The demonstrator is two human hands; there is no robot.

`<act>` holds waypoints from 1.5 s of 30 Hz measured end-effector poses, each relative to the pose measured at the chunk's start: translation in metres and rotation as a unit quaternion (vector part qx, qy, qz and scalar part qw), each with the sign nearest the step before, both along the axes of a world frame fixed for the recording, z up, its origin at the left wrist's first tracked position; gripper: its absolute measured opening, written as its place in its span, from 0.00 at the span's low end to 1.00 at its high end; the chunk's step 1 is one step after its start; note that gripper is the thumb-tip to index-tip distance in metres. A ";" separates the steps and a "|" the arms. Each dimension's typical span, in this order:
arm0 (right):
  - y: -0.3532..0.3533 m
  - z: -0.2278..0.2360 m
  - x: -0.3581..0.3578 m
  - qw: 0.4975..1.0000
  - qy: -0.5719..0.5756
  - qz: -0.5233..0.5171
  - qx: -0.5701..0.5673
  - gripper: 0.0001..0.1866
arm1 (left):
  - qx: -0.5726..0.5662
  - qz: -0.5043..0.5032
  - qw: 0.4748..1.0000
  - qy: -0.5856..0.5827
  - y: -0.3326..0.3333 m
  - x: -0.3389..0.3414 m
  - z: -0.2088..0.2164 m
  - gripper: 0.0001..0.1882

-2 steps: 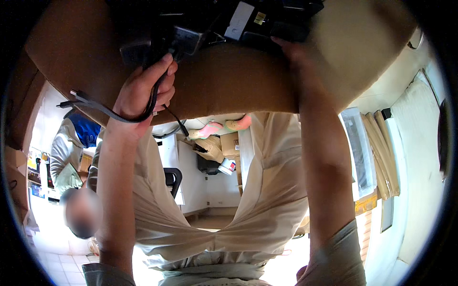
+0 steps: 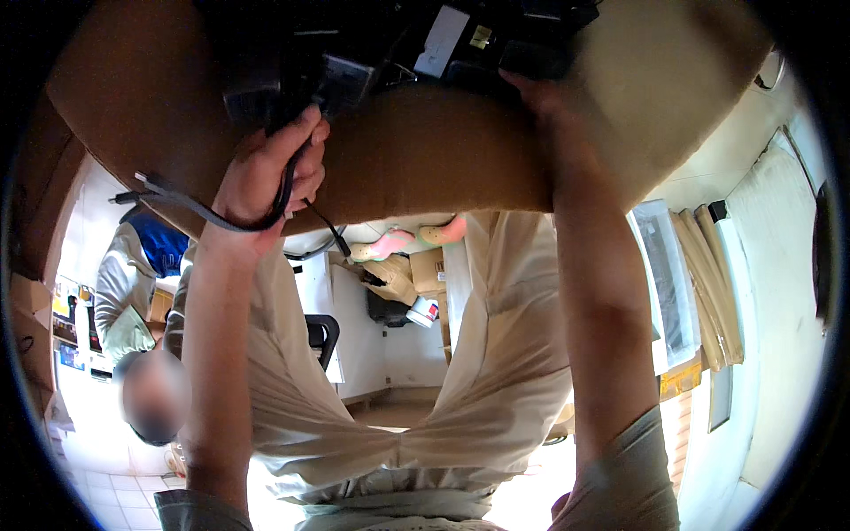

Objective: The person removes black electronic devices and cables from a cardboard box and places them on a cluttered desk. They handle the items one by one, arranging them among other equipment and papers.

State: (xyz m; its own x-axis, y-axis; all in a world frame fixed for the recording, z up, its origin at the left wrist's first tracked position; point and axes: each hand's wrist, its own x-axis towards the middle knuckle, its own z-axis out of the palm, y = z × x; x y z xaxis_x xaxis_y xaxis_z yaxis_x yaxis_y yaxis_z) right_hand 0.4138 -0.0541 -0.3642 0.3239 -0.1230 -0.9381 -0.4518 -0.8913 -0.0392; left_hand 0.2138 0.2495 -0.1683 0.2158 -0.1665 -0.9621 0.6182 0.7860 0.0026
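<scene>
My left hand (image 2: 261, 181) is closed round a black cable (image 2: 208, 212) at the near edge of a cardboard box (image 2: 421, 155). The cable loops over the wrist, and its plug ends stick out to the left. A thinner cable end (image 2: 339, 239) with a black tip hangs below the fist. Just beyond the fist lies a dark block-shaped thing (image 2: 345, 78). My right hand (image 2: 547, 99) reaches into the box with one digit stretched out beside black items; shadow hides its other fingers. Between the hands, deeper in, sits a flat pale grey piece (image 2: 441, 42).
The box's right wall (image 2: 673, 80) rises beside my right arm. Below the box are pink-and-beige shoes (image 2: 390, 243), a small carton (image 2: 428, 270) and a white tub (image 2: 422, 311). Another person (image 2: 128, 283) is at the left. Brown padded strips (image 2: 708, 283) lean at the right.
The cable's plug ends have shifted slightly to the right. My left hand keeps its hold on the cable, and my right hand stays in nearly the same place.
</scene>
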 end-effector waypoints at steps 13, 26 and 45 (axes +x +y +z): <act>-0.006 0.007 -0.009 0.990 0.043 0.092 0.102 0.45 | 0.002 -0.003 1.000 -0.003 0.003 0.000 0.002 0.12; 0.046 0.158 0.020 0.910 -0.140 0.355 0.161 0.33 | 0.011 -0.006 1.000 -0.003 0.004 -0.010 0.000 0.13; 0.024 0.189 -0.002 0.956 -0.024 -0.271 0.110 0.32 | 0.027 0.009 0.999 0.017 -0.009 -0.002 0.004 0.13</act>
